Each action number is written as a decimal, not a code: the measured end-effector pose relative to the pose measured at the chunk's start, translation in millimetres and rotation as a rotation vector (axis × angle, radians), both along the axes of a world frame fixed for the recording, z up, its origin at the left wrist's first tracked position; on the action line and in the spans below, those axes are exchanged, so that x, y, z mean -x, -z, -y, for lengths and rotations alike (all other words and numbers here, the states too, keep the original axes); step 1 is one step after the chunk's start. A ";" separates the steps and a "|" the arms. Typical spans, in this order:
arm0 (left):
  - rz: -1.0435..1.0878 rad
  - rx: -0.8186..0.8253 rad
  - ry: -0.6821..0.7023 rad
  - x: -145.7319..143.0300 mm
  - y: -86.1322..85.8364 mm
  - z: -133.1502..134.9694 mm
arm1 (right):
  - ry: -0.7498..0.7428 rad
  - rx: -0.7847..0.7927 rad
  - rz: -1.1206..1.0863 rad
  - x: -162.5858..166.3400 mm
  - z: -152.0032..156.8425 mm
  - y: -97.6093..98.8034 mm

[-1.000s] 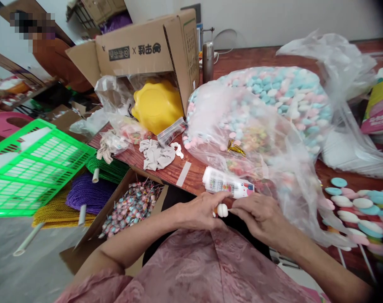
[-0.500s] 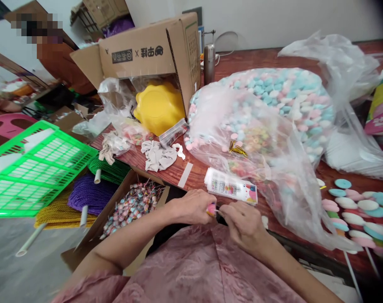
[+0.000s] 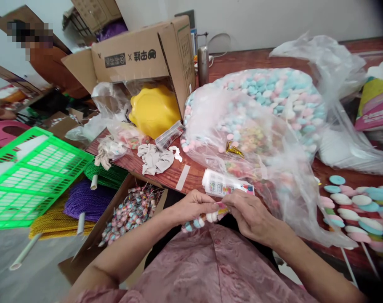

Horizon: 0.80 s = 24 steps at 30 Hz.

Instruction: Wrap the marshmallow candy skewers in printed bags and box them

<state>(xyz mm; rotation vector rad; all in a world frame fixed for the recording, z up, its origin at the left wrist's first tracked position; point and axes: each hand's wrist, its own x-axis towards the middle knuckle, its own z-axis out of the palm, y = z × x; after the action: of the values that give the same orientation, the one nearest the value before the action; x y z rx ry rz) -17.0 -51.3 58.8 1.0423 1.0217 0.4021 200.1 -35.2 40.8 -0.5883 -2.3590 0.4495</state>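
Observation:
My left hand (image 3: 191, 207) and my right hand (image 3: 248, 214) meet at the table's near edge, both pinched on a short string of pastel candy pieces (image 3: 204, 219) that hangs under the left fingers. White, pink and blue beads show on it. Just beyond the hands lies a white printed packet (image 3: 224, 186). Behind that sits a large clear bag of pastel candies (image 3: 261, 109).
A cardboard box (image 3: 141, 59) with a yellow bowl (image 3: 153, 110) stands at the back left. A green plastic crate (image 3: 30, 176) and an open box of wrapped lollipops (image 3: 131, 208) are at the left. Flat pastel lollipops (image 3: 352, 204) lie at the right.
The hands stayed together at the table edge. A single white piece was between the fingers before; now a row of several candy pieces hangs below the left hand.

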 end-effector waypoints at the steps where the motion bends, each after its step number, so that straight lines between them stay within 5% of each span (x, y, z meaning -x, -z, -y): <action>1: 0.006 0.026 -0.077 -4.8 4.6 2.9 | 0.011 0.004 0.012 4.0 0.6 0.7; 7: 0.051 -0.071 -0.464 -22.1 10.3 7.5 | 0.174 0.073 -0.153 17.9 -5.8 3.1; 11: 0.043 -0.185 -0.691 -26.6 5.9 0.7 | 0.417 0.350 -0.420 18.6 -14.5 -2.7; 16: 0.096 -0.295 -0.594 -38.2 12.0 2.5 | 0.333 0.419 -0.395 32.5 -9.0 3.0; 21: 0.326 0.008 -0.489 -37.0 19.8 3.7 | 0.406 0.004 -0.285 28.9 -5.9 16.1; 24: 0.393 0.112 -0.422 -25.7 25.9 -0.2 | 0.388 0.106 -0.293 32.6 -8.5 21.5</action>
<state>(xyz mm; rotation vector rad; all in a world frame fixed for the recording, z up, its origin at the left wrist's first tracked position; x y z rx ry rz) 8.7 -51.2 32.8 0.6080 0.8912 0.8487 167.5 -26.8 19.3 -0.9387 -1.8961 0.4490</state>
